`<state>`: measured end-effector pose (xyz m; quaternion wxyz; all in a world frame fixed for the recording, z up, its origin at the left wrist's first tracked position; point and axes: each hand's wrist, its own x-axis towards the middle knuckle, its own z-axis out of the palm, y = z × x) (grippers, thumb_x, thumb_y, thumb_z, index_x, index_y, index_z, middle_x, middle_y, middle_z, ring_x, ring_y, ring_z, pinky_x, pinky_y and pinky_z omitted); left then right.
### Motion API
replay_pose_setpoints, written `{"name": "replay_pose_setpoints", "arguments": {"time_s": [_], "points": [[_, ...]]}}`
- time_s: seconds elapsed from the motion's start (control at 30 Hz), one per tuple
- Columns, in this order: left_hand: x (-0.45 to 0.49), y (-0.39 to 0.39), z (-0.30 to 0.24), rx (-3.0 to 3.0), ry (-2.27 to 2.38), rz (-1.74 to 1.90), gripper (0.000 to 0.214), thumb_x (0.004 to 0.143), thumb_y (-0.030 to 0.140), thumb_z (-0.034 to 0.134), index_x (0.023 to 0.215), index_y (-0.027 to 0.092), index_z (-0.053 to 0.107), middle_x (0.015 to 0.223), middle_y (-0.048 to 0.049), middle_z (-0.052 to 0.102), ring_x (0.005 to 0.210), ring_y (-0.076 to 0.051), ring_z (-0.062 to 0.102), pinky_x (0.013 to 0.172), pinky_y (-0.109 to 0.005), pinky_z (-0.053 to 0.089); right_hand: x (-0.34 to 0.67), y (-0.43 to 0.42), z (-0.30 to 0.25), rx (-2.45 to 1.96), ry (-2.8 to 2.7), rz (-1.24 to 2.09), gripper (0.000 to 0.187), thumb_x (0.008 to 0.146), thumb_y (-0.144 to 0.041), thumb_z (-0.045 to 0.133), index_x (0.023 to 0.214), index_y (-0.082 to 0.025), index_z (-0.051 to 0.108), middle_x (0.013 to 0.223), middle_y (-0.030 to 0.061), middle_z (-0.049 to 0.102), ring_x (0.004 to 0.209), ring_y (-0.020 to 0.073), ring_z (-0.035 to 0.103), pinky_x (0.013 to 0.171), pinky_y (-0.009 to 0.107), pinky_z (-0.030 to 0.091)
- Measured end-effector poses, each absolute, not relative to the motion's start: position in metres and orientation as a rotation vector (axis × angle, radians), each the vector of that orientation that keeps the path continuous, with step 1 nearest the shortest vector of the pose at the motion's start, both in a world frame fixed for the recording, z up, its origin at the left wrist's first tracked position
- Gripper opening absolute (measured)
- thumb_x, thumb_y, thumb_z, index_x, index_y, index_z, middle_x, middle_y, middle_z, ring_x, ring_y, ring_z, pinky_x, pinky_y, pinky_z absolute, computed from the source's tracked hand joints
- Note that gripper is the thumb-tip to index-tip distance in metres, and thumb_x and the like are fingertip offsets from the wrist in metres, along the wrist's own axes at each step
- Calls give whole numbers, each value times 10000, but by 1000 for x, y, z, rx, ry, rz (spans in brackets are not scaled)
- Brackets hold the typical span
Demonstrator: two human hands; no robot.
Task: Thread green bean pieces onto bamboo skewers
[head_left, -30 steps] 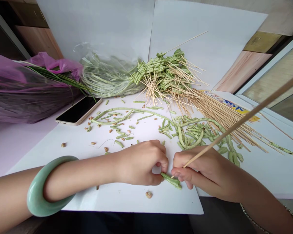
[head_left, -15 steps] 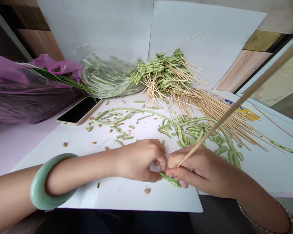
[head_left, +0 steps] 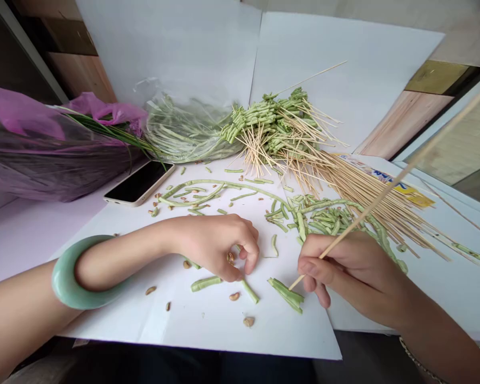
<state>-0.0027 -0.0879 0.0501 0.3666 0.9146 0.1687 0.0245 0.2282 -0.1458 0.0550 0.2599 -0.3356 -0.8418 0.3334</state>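
Note:
My right hand (head_left: 340, 274) pinches a thin bamboo skewer (head_left: 356, 223) between thumb and fingers. The skewer's lower tip meets a few short green bean pieces (head_left: 287, 296) lying side by side on the white board. To the left, my left hand (head_left: 224, 248) hovers low with curled fingers and a gap between thumb and index finger. Its thumb tip is close to the upper end of a loose bean piece (head_left: 250, 292); whether they touch is hard to tell. Another cut bean piece (head_left: 206, 283) lies below that hand.
Skewered bean bundles (head_left: 264, 120) are piled at the back, beside bare bamboo skewers (head_left: 376, 194). Cut beans (head_left: 328, 218) lie behind my right hand. A phone (head_left: 140, 182), a clear bag of long beans (head_left: 188, 128) and a purple bag (head_left: 56, 154) stand left. Brown seeds (head_left: 248, 321) are scattered about.
My left hand has moved left, away from the bean pieces at the skewer tip. My right hand has shifted slightly right, still holding the skewer, and the view has shifted a little.

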Motion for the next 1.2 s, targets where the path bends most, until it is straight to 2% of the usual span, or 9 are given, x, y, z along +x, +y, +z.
{"name": "replay_pose_setpoints", "arguments": {"time_s": [0.2, 0.37, 0.5, 0.87, 1.03, 1.2], "points": [[-6, -85, 49, 2384, 422, 0, 181, 669, 6, 718, 779, 147, 695, 793, -14, 605, 763, -137, 586, 660, -195, 454, 211, -151, 47, -933, -2109, 799, 345, 956, -223, 456, 641, -187, 593, 512, -48, 604, 502, 70, 634, 555, 148, 511], [-4, -84, 44, 2377, 401, 64, 168, 663, -10, 709, 683, 150, 658, 765, -18, 620, 802, -159, 583, 641, -200, 451, 203, -151, 40, -956, -2049, 931, 309, 968, -270, 456, 693, -193, 575, 504, -61, 613, 449, 68, 601, 533, 165, 512], [-3, -84, 40, 2342, 406, 84, 156, 660, -2, 707, 659, 143, 648, 739, -13, 603, 776, -153, 588, 614, -199, 447, 200, -150, 39, -969, -2088, 883, 335, 971, -266, 446, 668, -198, 573, 496, -59, 613, 465, 68, 601, 535, 161, 494], [-2, -84, 37, 2375, 435, 88, 163, 626, 2, 726, 677, 144, 665, 755, -8, 597, 743, -142, 584, 609, -200, 449, 195, -151, 39, -983, -2172, 847, 366, 978, -274, 421, 662, -207, 593, 508, -47, 624, 473, 77, 613, 489, 167, 460], [-4, -84, 43, 2417, 437, 64, 141, 661, 37, 734, 733, 143, 676, 775, -18, 593, 840, -172, 570, 662, -212, 439, 197, -152, 41, -1002, -2157, 796, 377, 976, -292, 443, 640, -218, 595, 546, -47, 645, 511, 78, 627, 533, 176, 470], [-15, -76, 61, 2444, 460, 101, 219, 643, 71, 768, 813, 171, 673, 764, 19, 558, 771, -153, 536, 704, -236, 408, 204, -153, 46, -1007, -2143, 687, 308, 972, -242, 455, 730, -269, 643, 557, -78, 617, 491, 56, 587, 544, 164, 460]]}}
